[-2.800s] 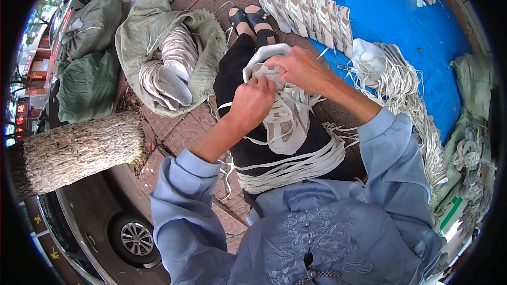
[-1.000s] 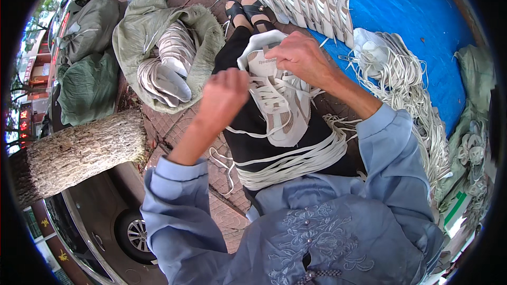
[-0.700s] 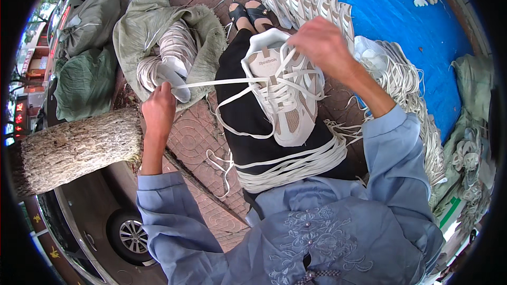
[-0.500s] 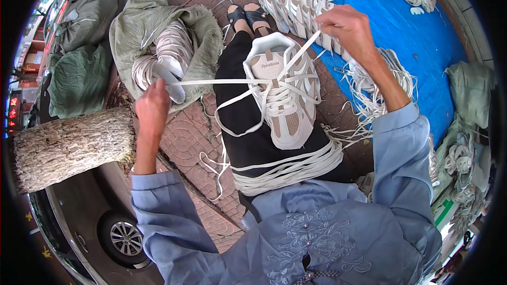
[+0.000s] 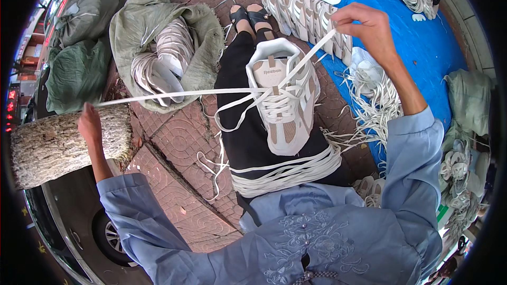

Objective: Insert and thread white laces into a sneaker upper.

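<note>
On my lap rests a white and beige sneaker (image 5: 288,111), its toe toward me. One flat white shoelace (image 5: 182,95) threads through its eyelets and is pulled taut both ways. My left hand (image 5: 91,126), far out to the left over the tree trunk, is closed on one end. Up at the right, my right hand (image 5: 367,29) pinches the other stretch above the blue sheet. A loose loop of lace (image 5: 232,121) hangs off the shoe's left side. Many white laces (image 5: 288,171) lie bundled across my thighs, behind the toe.
On the left, an open woven sack (image 5: 203,37) holds stacked shoe uppers (image 5: 174,47), beside a tree trunk (image 5: 68,142) and a parked car (image 5: 68,211). To the right, a blue sheet (image 5: 417,63) carries a row of sneaker uppers (image 5: 301,16) and tangled laces (image 5: 369,111).
My left hand has moved far to the left, drawing out more of the lace. My right hand has shifted slightly right, and the loose loop remains at the shoe's left side.
</note>
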Motion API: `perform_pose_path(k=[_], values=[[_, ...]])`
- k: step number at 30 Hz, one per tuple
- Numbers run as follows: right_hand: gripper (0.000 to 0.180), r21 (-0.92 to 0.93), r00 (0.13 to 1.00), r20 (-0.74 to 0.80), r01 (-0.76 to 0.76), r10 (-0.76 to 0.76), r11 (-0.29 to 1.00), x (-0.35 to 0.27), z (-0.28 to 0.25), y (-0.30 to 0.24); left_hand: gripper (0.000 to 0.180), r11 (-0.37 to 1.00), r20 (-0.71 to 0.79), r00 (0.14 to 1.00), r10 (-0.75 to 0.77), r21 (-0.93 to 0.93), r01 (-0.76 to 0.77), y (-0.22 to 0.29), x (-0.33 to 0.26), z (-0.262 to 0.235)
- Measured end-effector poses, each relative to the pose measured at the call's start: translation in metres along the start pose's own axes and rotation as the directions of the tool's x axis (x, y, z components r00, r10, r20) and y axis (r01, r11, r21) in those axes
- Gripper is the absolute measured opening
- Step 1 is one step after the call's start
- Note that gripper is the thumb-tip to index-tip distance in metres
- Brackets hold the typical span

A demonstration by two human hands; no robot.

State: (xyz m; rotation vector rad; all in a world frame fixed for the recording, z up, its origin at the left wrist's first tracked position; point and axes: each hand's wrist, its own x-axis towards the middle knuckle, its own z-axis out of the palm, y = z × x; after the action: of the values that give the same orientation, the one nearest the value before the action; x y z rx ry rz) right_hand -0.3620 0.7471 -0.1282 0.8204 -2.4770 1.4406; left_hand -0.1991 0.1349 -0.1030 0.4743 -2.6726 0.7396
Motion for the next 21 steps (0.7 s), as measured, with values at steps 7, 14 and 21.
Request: perform_pose_path(k=[7,14,21], values=[[0.024,-0.544,0.959,-0.064,0.199,-0.278,0.815,0.012,0.021,0.005,0.03,0.837,-0.066,0.919,0.388,-0.393,-0.382,0.163,-0.033,-0.022],[0.018,0.004,0.829,0.383,-0.443,0.408,0.896,-0.081,0.083,0.003,0.027,0.184,-0.461,0.719,0.521,-0.761,-0.621,0.32,-0.062,-0.129],[0.013,0.267,0.733,0.42,-0.663,0.535,0.699,-0.077,0.102,0.0,0.03,0.203,-0.405,0.7,0.588,-0.764,-0.612,0.361,-0.092,-0.135]])
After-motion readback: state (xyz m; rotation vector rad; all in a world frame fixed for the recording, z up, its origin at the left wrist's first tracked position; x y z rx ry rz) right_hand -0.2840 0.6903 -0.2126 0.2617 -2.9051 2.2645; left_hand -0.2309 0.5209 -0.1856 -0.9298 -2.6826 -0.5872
